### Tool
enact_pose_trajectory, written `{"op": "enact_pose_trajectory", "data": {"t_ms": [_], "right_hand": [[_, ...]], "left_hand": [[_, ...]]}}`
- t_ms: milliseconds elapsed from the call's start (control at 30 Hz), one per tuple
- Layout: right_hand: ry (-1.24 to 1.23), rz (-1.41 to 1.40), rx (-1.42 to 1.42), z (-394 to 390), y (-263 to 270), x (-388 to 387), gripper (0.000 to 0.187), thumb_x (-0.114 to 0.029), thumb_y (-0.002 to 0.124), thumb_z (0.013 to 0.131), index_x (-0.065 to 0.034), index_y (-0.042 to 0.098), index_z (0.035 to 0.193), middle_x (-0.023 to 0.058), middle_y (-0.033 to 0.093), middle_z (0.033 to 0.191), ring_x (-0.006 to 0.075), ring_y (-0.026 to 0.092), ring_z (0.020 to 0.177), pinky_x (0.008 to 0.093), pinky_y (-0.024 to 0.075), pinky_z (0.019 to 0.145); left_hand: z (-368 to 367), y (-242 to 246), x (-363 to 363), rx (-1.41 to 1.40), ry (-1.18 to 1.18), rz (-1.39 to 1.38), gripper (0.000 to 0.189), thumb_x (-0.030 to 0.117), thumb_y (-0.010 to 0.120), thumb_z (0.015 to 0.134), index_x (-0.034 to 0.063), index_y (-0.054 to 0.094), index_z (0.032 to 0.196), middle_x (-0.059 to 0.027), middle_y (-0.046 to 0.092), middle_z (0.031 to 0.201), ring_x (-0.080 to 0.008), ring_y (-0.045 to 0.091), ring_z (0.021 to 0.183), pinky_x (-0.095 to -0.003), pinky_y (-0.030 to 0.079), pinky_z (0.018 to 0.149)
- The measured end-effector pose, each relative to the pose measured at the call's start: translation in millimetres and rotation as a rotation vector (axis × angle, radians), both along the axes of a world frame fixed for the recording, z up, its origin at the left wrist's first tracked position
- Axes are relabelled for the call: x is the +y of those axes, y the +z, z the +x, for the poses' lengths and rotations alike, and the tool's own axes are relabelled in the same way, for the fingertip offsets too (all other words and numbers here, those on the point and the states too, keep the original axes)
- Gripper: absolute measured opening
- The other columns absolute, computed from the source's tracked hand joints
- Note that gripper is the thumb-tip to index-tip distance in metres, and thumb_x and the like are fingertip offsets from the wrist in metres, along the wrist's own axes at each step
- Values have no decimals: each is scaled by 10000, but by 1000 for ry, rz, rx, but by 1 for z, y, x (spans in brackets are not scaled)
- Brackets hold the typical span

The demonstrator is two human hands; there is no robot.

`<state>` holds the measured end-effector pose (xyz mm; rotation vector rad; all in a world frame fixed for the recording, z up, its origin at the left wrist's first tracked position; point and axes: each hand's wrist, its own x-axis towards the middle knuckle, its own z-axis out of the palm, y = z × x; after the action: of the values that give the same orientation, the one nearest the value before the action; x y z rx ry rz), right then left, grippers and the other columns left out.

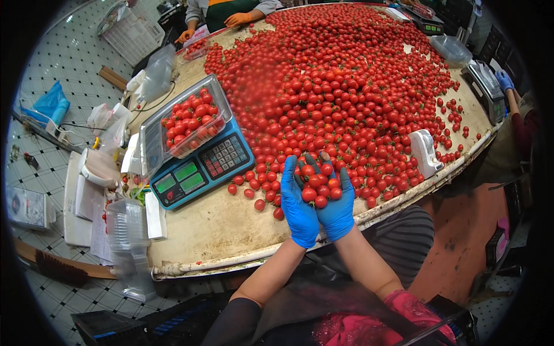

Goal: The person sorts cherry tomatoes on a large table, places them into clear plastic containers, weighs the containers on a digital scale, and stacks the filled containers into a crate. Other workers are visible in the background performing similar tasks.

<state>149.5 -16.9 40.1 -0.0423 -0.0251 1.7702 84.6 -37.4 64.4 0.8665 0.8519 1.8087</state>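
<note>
Cupped together at the near edge of the big tomato heap (329, 101), my two blue-gloved hands hold several cherry tomatoes (321, 190). My left hand (298, 212) forms the left side of the cup, and my right hand (339, 214) supports the tomatoes from the right. A bare fingertip pokes through the torn glove of one hand. To the left stands a blue digital scale (203, 166) with lit green displays and a keypad. On its pan rests a clear plastic punnet (197, 140), filled with red cherry tomatoes.
A white handheld device (424, 153) stands at the heap's right edge. Nested clear punnets (130, 242) are stacked at the table's left corner. Across the table is a person with orange gloves (238, 19). Another person's blue-gloved hand (504, 81) is beside a second scale (484, 91) at right.
</note>
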Motion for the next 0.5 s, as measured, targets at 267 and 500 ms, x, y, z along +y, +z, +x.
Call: {"op": "enact_pose_trajectory", "data": {"t_ms": [267,500], "right_hand": [[48,33,182,2,3,1,681,-493,450,1010,-96,306,1545,214,268,1607,403,241,1491,533,171,1237],[38,21,89,4,-3,4,691,-468,440,992,-120,278,1567,185,216,1637,363,188,1520,513,130,1245]], "left_hand": [[-18,-16,1,-234,-48,-129,646,528,316,1060,55,424,1486,-132,408,1534,-262,344,1443,-428,238,1220],[-41,-29,5,-469,-142,-206,674,583,333,1034,92,439,1484,-134,466,1497,-283,397,1410,-451,285,1197]]}}
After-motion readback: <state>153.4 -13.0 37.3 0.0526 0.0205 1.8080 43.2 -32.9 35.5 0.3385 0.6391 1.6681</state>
